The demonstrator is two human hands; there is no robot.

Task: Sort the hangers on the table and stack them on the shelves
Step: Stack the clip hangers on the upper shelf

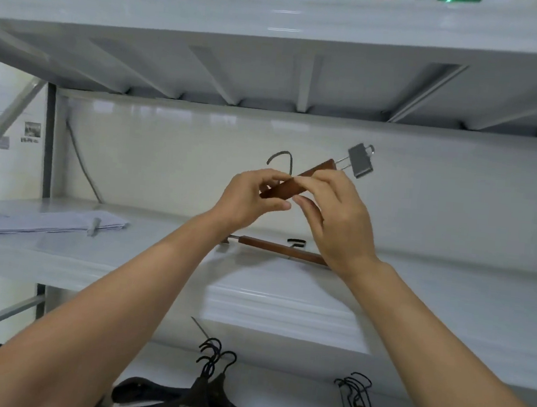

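Left hand (pixel 248 198), right hand (pixel 337 216): fingers curled, both pinching wooden clip hanger (pixel 315 171). Hanger tilted, clip end up right, above shelf (pixel 415 291). Likely aligning to stack on matching hanger (pixel 276 248) lying below. Black hangers (pixel 208 389) near, lower level.

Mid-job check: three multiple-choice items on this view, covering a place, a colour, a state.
1. The second wooden hanger lies: A on the middle shelf B in a box C on the floor.
2. The clip on the held hanger: A red B grey C yellow.
3. The held hanger is: A dropped B on a rail C gripped by both hands.
1 A, flat on the shelf below the hands. 2 B, grey metal at the raised end. 3 C, left hand and right hand hold its bar.
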